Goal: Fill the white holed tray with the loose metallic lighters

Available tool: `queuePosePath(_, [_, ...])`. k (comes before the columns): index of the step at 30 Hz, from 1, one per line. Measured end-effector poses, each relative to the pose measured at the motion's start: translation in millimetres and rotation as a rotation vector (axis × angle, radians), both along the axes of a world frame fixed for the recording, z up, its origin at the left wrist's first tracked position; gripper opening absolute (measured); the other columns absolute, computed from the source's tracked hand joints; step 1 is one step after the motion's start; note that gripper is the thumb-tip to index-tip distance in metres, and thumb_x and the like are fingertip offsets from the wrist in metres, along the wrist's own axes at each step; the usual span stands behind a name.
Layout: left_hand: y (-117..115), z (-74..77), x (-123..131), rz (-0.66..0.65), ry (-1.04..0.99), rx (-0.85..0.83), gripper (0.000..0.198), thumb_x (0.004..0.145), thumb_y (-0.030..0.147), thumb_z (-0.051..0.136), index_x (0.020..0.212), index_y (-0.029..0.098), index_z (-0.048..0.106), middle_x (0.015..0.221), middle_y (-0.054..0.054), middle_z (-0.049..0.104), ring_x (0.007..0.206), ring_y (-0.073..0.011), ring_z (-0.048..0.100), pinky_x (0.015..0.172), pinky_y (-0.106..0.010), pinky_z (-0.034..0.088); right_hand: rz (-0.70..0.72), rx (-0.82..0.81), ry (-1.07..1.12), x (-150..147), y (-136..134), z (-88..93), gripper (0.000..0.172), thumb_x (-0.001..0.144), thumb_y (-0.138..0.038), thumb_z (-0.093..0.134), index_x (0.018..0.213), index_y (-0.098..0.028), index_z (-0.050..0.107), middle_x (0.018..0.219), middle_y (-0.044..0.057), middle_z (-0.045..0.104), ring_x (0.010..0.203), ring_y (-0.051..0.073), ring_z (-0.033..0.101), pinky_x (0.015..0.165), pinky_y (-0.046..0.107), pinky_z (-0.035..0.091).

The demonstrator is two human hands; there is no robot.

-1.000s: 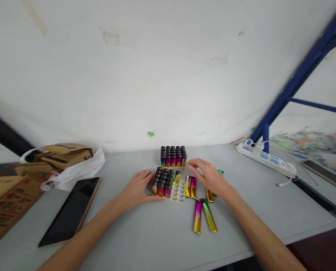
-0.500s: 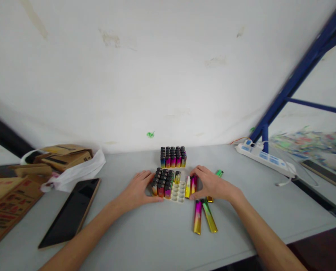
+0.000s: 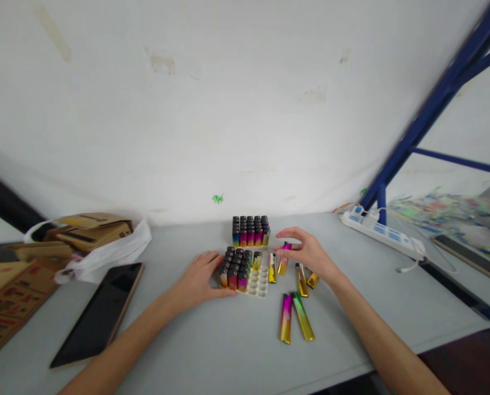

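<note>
My left hand (image 3: 199, 278) is curved around the left side of a white tray (image 3: 262, 289) with round holes, fingers behind and thumb along the front. Black-topped lighters (image 3: 234, 269) stand upright in its left part, and a yellow lighter (image 3: 257, 261) stands in a back hole. My right hand (image 3: 308, 253) is over a magenta-and-gold lighter (image 3: 283, 265), index finger and thumb apart, the thumb crossing in front of it. Left of it, beside the tray, is another yellow lighter (image 3: 272, 269). A magenta lighter (image 3: 286, 321) and a green-and-gold lighter (image 3: 303, 318) lie nearer me.
Behind the tray stands a block of upright lighters (image 3: 251, 233). More gold lighters (image 3: 301, 281) lie under my right hand. On the left are a dark tablet (image 3: 99, 312), cardboard boxes (image 3: 18, 302) and a white bag (image 3: 105, 255). A power strip (image 3: 380, 233) lies at the right.
My right hand has lifted and moved back, its index finger and thumb spreading from the lighters beside the tray. The magenta one now stands apart from the yellow one. My left hand stays at the tray.
</note>
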State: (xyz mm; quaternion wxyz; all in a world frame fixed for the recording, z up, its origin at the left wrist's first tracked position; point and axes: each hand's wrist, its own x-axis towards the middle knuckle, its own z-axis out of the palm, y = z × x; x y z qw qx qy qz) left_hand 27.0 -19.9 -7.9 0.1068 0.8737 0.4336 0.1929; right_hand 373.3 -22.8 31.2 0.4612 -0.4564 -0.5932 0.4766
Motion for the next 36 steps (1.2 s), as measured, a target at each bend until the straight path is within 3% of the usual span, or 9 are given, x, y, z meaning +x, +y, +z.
queuePosePath(4, [-0.1,0.2,0.2,-0.001,0.001,-0.002,0.081,0.070,0.081,0.086,0.125,0.022,0.073,0.118,-0.012,0.076,0.114,-0.0382,0.071,0.103,-0.049,0.057,0.124,-0.106,0.047,-6.0,-5.1,9.7,0.042,0.068,-0.051,0.099,0.086,-0.018,0.082,0.127,0.014,0.080,0.108,0.031,0.079,0.086,0.040,0.066])
queuePosePath(10, [0.4,-0.5,-0.4,0.006,0.008,0.008,0.081,0.071,0.083,0.084,0.124,0.023,0.074,0.119,-0.012,0.076,0.114,-0.0386,0.071,0.104,-0.050,0.057,0.227,-0.086,0.074,-13.9,-10.5,8.0,0.048,0.087,-0.065,0.082,0.093,-0.018,0.078,0.089,0.007,0.081,0.073,0.018,0.070,0.065,0.030,0.054])
queuePosePath(14, [0.4,-0.3,-0.7,0.006,0.009,0.003,0.079,0.071,0.083,0.083,0.122,0.024,0.074,0.120,-0.012,0.076,0.116,-0.0385,0.071,0.103,-0.049,0.056,0.248,-0.115,0.111,-20.3,-12.7,5.1,0.053,0.095,-0.075,0.068,0.097,-0.023,0.063,0.060,-0.006,0.059,0.045,0.010,0.045,0.047,0.024,0.036])
queuePosePath(16, [0.4,0.1,-0.4,0.008,0.008,-0.002,0.079,0.071,0.082,0.084,0.123,0.023,0.074,0.119,-0.012,0.076,0.115,-0.0384,0.071,0.103,-0.048,0.056,0.228,-0.099,0.094,-23.1,-12.9,4.4,0.053,0.094,-0.076,0.068,0.098,-0.023,0.062,0.055,-0.011,0.043,0.045,0.009,0.031,0.045,0.023,0.027])
queuePosePath(18, [0.3,0.5,-0.2,0.008,0.009,-0.007,0.078,0.070,0.082,0.085,0.121,0.023,0.075,0.118,-0.013,0.077,0.114,-0.0384,0.071,0.102,-0.049,0.057,0.199,-0.066,0.070,-25.4,-12.3,3.5,0.055,0.094,-0.077,0.068,0.099,-0.023,0.064,0.058,-0.011,0.035,0.048,0.009,0.027,0.046,0.024,0.023])
queuePosePath(25, [-0.5,1.3,-0.4,0.004,-0.002,-0.002,0.078,0.071,0.080,0.086,0.122,0.023,0.074,0.121,-0.012,0.076,0.115,-0.0374,0.071,0.103,-0.049,0.056,0.102,-0.013,-0.082,-29.3,-10.7,-2.3,0.055,0.088,-0.076,0.075,0.085,-0.023,0.062,0.059,-0.009,0.035,0.051,0.011,0.031,0.046,0.026,0.025])
queuePosePath(32, [-0.8,1.2,-0.3,-0.004,0.006,0.009,0.078,0.071,0.080,0.086,0.124,0.024,0.073,0.121,-0.012,0.076,0.117,-0.0375,0.071,0.106,-0.048,0.056,0.166,0.040,-0.032,-30.1,-9.0,-4.7,0.070,0.096,-0.084,0.056,0.113,-0.018,0.070,0.069,-0.004,0.053,0.056,0.013,0.047,0.053,0.029,0.042])
queuePosePath(36, [-0.7,0.8,-0.5,-0.002,-0.005,0.008,0.078,0.071,0.082,0.085,0.121,0.023,0.074,0.119,-0.013,0.076,0.114,-0.0377,0.071,0.103,-0.049,0.057,0.227,0.000,0.019,-33.9,-10.3,-10.1,0.075,0.101,-0.083,0.047,0.137,-0.018,0.061,0.069,-0.006,0.052,0.051,0.013,0.047,0.048,0.028,0.042])
